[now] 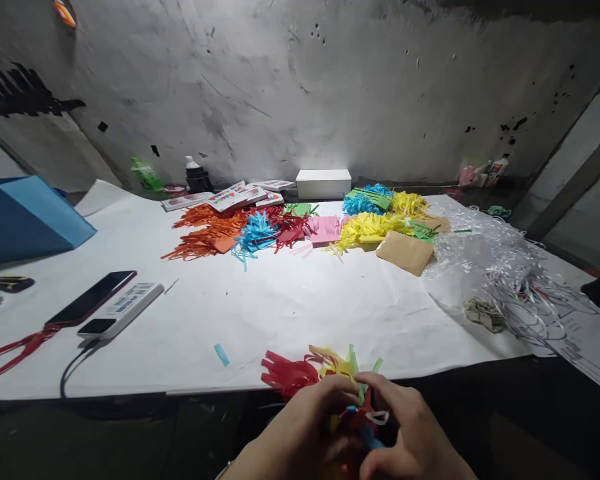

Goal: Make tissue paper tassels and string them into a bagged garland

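Held just beyond the near edge of the white sheet [260, 300], between left hand [307, 408] and right hand [409, 413]: fringe [333, 363] of coloured paper. Noted on the left: fingers curled closed around the paper, undersides hidden. Noted on the right: forefinger and thumb partly apart, with a white loop [377, 417] in the gap; cannot tell whether gripping. Points away from the fingertips in a fan: red strips out to the left, yellow ahead and slightly left, green ahead and slightly right. Cannot confirm the long axis, owing to the hands over the rest. Seen left of the fingers: blue scrap [221, 355], slanting. Farther left: phone [93, 299] and white device [125, 309], roughly parallel. Well ahead of the fingertips: bundles [326, 229] in a left-to-right row. Ahead and right: brown paper [405, 253], then clear plastic [480, 247].
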`<state>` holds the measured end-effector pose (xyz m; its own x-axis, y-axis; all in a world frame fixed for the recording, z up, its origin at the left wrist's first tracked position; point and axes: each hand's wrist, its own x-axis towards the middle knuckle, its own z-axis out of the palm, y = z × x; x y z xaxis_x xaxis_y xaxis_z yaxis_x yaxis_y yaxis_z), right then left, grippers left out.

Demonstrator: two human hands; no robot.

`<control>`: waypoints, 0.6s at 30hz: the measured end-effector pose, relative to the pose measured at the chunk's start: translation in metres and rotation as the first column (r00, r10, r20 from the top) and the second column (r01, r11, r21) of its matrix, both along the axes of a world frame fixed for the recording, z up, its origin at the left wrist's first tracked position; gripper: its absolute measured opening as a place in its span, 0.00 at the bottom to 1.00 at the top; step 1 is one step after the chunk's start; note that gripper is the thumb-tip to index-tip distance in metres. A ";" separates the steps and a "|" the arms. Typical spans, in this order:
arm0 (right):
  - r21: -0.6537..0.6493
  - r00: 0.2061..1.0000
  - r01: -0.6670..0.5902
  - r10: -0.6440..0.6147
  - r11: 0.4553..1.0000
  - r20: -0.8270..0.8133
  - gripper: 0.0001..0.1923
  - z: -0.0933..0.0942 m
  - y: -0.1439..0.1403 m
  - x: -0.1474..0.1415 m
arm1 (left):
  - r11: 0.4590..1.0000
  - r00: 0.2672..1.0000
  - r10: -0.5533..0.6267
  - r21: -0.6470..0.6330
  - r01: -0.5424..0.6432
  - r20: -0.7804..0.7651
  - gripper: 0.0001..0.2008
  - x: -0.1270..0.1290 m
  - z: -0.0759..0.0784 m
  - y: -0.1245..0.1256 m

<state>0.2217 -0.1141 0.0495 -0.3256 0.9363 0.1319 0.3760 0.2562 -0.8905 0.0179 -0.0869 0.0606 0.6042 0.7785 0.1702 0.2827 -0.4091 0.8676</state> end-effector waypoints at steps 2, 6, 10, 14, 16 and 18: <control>-0.018 0.996 -0.086 0.086 0.996 -0.007 0.26 -0.001 0.002 -0.010 | 0.993 0.984 -0.029 0.122 0.008 0.177 0.27 0.002 -0.005 0.005; -0.070 0.979 -0.091 0.077 0.993 -0.186 0.26 -0.001 0.003 -0.015 | 0.991 0.973 -0.026 0.130 -0.004 0.227 0.47 -0.001 -0.012 0.011; -0.124 0.939 -0.085 0.038 0.989 -0.341 0.29 0.006 0.007 -0.009 | 0.992 0.992 -0.036 -0.118 0.051 0.121 0.39 -0.001 -0.023 0.007; -0.086 0.925 -0.082 0.044 0.993 -0.378 0.25 -0.001 0.011 -0.014 | 0.995 0.998 -0.031 -0.092 0.036 0.047 0.46 -0.007 -0.023 0.011; 0.031 0.950 0.041 -0.029 0.999 -0.311 0.22 -0.008 0.013 -0.018 | 0.997 1.000 -0.021 -0.080 0.021 -0.003 0.47 -0.015 -0.013 0.015; 0.128 0.979 0.142 -0.120 0.982 -0.166 0.17 -0.013 0.014 -0.020 | 0.995 1.000 0.017 -0.097 -0.019 -0.023 0.47 -0.022 -0.001 0.016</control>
<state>0.2015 -0.1003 0.0366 -0.1663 0.9385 0.3027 0.2727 0.3387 -0.9005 -0.0044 -0.0709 0.0595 0.5927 0.8015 0.0798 0.3092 -0.3179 0.8963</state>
